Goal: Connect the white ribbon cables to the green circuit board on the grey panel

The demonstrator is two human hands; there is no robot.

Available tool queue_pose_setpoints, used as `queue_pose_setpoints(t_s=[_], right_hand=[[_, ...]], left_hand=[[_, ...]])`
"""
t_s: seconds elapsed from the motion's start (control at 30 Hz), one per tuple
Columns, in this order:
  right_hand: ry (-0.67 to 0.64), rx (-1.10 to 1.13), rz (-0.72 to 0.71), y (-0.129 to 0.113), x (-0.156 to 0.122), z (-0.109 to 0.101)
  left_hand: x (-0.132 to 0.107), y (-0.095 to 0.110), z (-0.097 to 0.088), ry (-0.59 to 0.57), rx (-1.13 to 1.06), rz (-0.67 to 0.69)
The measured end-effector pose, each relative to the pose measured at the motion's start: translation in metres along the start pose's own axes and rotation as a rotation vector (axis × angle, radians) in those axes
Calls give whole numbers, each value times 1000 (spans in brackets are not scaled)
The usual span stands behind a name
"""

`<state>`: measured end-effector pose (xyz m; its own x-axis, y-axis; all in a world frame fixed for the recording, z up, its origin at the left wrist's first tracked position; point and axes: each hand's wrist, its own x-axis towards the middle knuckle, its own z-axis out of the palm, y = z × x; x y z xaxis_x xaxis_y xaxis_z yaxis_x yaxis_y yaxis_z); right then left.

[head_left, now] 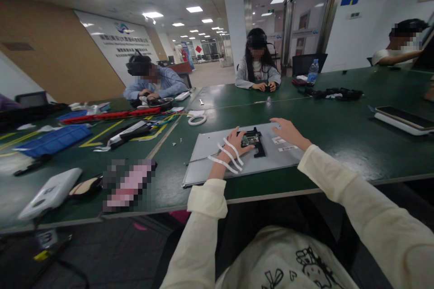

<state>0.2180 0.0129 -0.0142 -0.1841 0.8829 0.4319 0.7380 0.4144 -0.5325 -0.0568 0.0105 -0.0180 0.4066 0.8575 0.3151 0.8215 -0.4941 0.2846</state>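
A flat grey panel [210,144] lies on the table in front of me, with white labels on its right part. On it sits a black bracket [260,149] with a green circuit board [250,140]. My left hand [234,144] rests at the left side of the board, fingers and thumb spread around its edge. Several white strips [224,162] lie across the back of that hand and wrist. My right hand [288,132] reaches over the panel's right part, fingers stretched toward its far edge, thumb apart. A thin cable [200,159] runs from under my left hand to the panel's left edge.
Left of the panel lie a pink phone-like item [132,183], a white device [50,193] and a blue tray [56,140]. A white tape roll [197,120] sits beyond. At right, a phone [403,116] rests on a white box. People sit across the table.
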Motion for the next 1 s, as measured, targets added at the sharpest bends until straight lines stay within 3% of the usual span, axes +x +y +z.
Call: queue_pose_setpoints(t_s=[0.13, 0.23, 0.4, 0.8, 1.0], right_hand=[[-13, 430, 31, -47, 12, 15], [-24, 628, 68, -71, 15, 32], [-127, 627, 60, -81, 5, 48], [-382, 552, -97, -91, -15, 40], [-431, 588, -76, -88, -13, 44]], left_hand=[[20, 7, -5, 148, -149, 60], [34, 13, -10, 273, -207, 4], [39, 18, -13, 398, -227, -151], [32, 11, -20, 559, -313, -353], [32, 15, -21, 556, -279, -331]])
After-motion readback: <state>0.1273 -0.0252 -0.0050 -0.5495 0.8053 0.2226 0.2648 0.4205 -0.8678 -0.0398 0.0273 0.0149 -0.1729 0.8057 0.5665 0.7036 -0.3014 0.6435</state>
